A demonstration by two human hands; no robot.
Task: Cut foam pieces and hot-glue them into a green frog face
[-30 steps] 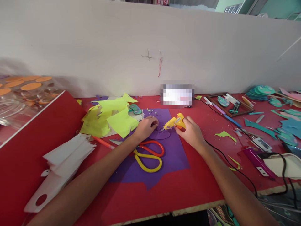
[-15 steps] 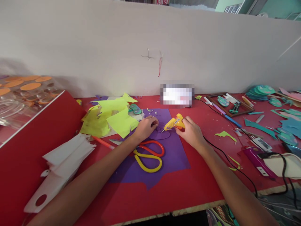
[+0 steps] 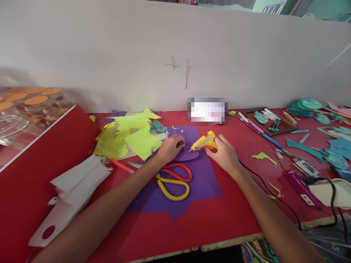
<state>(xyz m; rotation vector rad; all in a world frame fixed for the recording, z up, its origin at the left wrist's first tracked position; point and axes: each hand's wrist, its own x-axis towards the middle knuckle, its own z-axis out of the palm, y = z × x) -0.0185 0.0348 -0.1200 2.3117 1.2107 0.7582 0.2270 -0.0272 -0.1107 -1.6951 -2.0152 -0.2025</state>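
My right hand (image 3: 225,153) grips a yellow glue gun (image 3: 204,141), its nozzle aimed left and down at a small purple foam cut-out (image 3: 189,155). My left hand (image 3: 170,148) is curled with its fingertips pinching the edge of that cut-out, just left of the nozzle. The cut-out lies on a larger purple foam sheet (image 3: 192,182) on the red table (image 3: 214,223). Scissors with red and yellow handles (image 3: 174,179) rest on the sheet just below my left wrist. The glue gun's black cord (image 3: 263,182) trails right toward the table edge.
Yellow-green paper scraps (image 3: 126,137) lie at the left, white folded paper (image 3: 74,186) and an orange pen (image 3: 119,165) nearer. A brown tray (image 3: 267,122), teal foam shapes (image 3: 326,146) and a purple device (image 3: 298,184) crowd the right. A white wall (image 3: 175,54) stands behind.
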